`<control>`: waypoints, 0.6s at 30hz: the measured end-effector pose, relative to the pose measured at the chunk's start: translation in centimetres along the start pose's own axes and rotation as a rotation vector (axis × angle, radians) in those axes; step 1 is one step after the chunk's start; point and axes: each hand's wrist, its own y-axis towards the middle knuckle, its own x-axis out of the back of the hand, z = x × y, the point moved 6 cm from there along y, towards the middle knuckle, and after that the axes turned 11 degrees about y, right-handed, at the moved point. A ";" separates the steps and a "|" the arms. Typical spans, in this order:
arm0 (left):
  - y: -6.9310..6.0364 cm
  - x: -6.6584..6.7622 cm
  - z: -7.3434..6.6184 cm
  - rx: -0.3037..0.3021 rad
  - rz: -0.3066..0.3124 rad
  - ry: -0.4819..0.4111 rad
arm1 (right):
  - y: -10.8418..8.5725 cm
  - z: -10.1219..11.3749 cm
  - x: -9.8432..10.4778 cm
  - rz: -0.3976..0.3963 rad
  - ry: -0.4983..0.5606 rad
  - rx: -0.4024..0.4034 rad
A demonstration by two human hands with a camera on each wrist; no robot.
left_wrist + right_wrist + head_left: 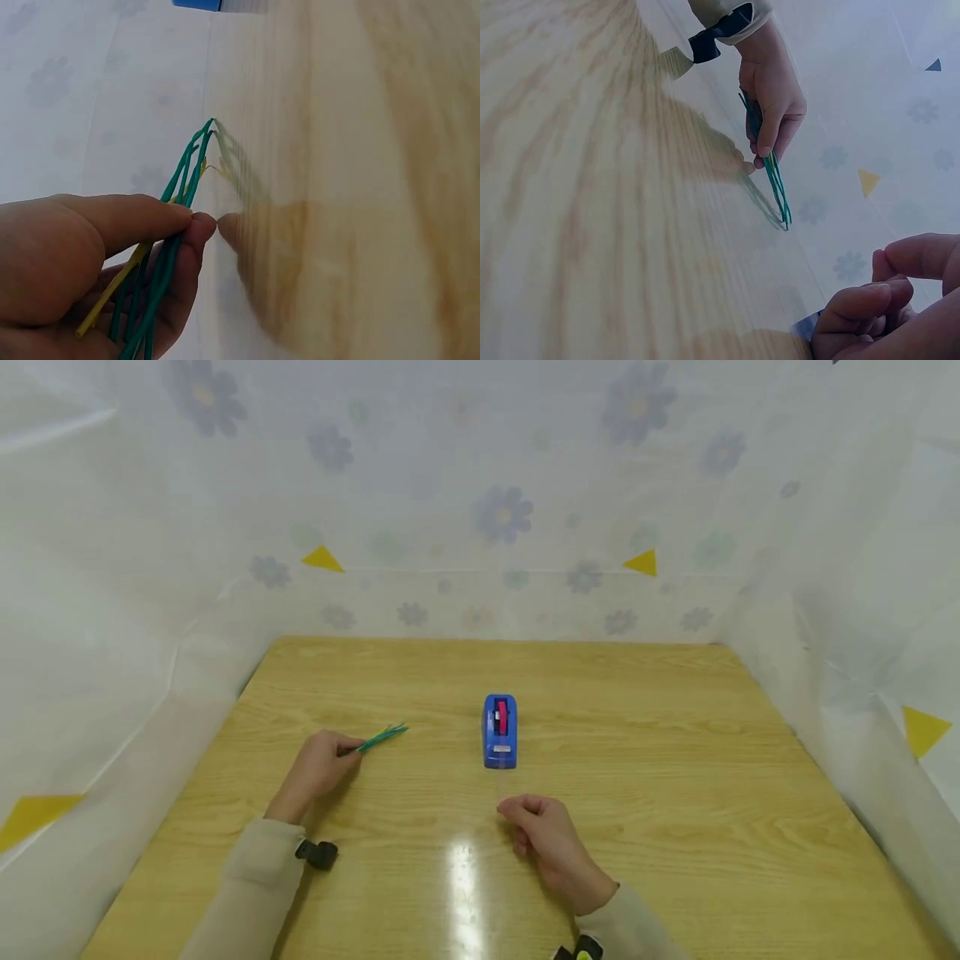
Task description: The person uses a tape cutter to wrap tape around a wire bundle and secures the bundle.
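Left of centre, the left hand (321, 767) pinches wires (381, 739); below centre, the right hand (553, 845) pinches tape (500, 787), seemingly the pulling step, next calling for tearing at the dispenser (491, 742).

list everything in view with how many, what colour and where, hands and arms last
tape dispenser: one, blue, middle of the table
tape roll: one, red, in the dispenser
strip of tape: one, clear, from the dispenser to the right fingertips
wires: several, exact count unclear, green and yellow, in the left hand
table: one, light wood, beneath the dispenser
sheeting: count unclear, whitish, flower-printed at the back, around the table
triangles: four in the head view, yellow, on the sheeting
left hand: one, bare, left of the dispenser
right hand: one, bare, in front of the dispenser
sleeves: two, beige, on the forearms
wrist bands: two, black, one per wrist
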 end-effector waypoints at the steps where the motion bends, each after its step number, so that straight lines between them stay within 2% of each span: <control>1: 0.0 0.0 -0.1 -0.007 0.001 0.016 | 0.0 0.0 0.0 0.000 0.002 -0.004; 8: -0.5 -0.1 -0.5 -0.023 0.018 0.111 | -0.1 -0.7 0.2 0.011 0.012 -0.029; 18: -1.2 0.3 -1.0 0.007 -0.020 0.209 | 0.0 -0.9 0.4 0.013 0.018 -0.028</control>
